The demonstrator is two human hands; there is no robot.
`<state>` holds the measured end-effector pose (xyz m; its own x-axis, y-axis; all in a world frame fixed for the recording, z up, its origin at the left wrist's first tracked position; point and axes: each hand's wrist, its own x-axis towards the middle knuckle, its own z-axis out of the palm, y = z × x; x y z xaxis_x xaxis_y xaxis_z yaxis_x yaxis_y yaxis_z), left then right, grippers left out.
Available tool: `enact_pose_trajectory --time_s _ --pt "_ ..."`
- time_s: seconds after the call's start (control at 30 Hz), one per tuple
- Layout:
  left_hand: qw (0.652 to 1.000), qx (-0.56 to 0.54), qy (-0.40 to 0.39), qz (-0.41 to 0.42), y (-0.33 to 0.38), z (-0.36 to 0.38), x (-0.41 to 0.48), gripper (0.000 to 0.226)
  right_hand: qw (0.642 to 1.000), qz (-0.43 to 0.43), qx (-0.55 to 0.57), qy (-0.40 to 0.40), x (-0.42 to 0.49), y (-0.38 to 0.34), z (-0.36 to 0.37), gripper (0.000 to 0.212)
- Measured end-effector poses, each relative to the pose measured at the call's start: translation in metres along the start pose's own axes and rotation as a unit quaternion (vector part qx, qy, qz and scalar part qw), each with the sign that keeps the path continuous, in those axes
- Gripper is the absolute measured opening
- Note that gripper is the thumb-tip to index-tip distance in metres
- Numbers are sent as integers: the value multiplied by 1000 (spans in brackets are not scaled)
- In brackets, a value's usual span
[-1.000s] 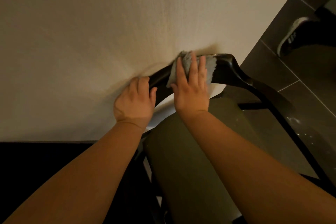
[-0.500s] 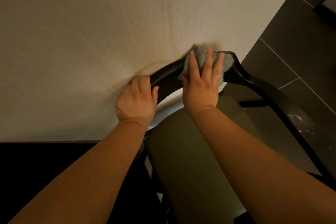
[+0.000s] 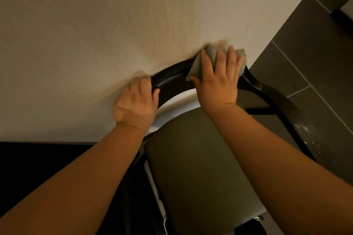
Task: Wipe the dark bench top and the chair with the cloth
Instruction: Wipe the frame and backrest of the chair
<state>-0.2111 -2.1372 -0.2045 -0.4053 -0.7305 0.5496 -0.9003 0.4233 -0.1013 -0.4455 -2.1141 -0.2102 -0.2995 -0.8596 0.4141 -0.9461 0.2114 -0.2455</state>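
**Supervisor:** Report hand states and cloth position.

**Operator:** I see the right hand [image 3: 217,80] flat, fingers straight and spread, pressing the grey cloth [image 3: 211,52] onto the right end of the chair's top rail [image 3: 172,80], right of centre in the frame. The rail sits close against the textured wall [image 3: 95,25]. The left hand [image 3: 135,101] grips the rail's left part, fingers curled over the top and thumb on the front face.

**Supervisor:** What is the procedure for this step?

**Operator:** In my judgement:
1. Keep the left grip firm so the chair does not rock or scrape the wall.
2. Keep the palm's pressure even, with the cloth folded over the rail's top edge so that top and front are cleaned in one pass.
3. Follow the bend down into the right upright without lifting off.
4. The padded seat [image 3: 191,158] comes next. The black surface [image 3: 38,168] at lower left may be the bench top, but I cannot tell.

**Supervisor:** What differs from one second ago?

**Operator:** The right hand and cloth have travelled from the rail's middle to its right corner. The left hand holds the same spot. A shoe seen at upper right on the floor tiles [image 3: 305,66] is gone.
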Motion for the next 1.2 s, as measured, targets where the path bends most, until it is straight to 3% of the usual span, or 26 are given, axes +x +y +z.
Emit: enact_pose_trajectory --time_s 0.13,0.3,0.43,0.57,0.67,0.8,0.87,1.1,1.2 --pt "1000 3 -5 -3 1 -2 1 36 997 -66 -31 5 9 23 -6 70" --pt "1000 12 6 10 3 -2 0 36 1000 -8 3 2 12 56 -17 66" --pt "1000 21 0 6 4 1 -2 37 999 38 6 -27 13 43 -20 72" --pt "1000 -2 -26 -12 5 0 0 35 998 -21 -37 -38 16 32 -14 75" --pt "999 -8 -38 -23 6 -3 2 36 997 -59 16 -53 23 56 -25 70" --pt "999 16 -28 -17 5 -2 0 35 981 60 140 -118 20 82 -33 62" --pt "999 30 -18 -11 4 -1 0 35 978 87 153 -108 16 77 -32 62" --pt "999 42 -11 -3 4 0 -2 35 995 -60 68 -44 25 59 -23 61" --pt "999 50 -10 -3 3 0 -3 35 986 -5 133 -103 20 81 -26 63"
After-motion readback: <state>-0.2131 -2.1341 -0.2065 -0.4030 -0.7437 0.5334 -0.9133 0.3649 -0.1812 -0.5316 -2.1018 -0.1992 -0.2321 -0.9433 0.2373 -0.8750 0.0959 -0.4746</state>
